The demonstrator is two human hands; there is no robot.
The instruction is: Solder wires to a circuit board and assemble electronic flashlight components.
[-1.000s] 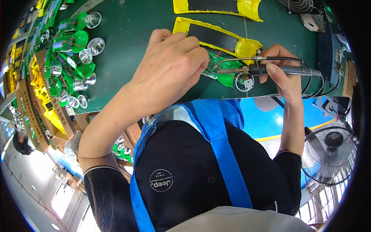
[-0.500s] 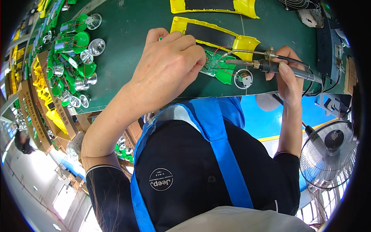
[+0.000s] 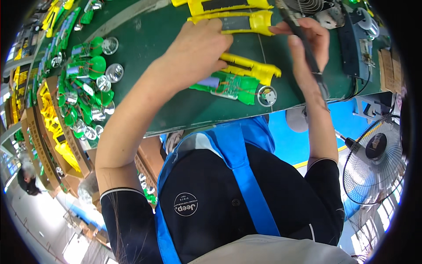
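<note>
Currently my left hand (image 3: 198, 48) lies flat, fingers curled down on a yellow housing (image 3: 250, 68) near the bench's near edge, with the green circuit board (image 3: 228, 86) and its round speaker disc (image 3: 267, 95) just beside it. My right hand (image 3: 307, 48) is closed around the soldering iron (image 3: 303, 44), tip hidden. Risk, as I judge it: iron swings close to the yellow plastic and thin wires, so a slip could scorch them.
</note>
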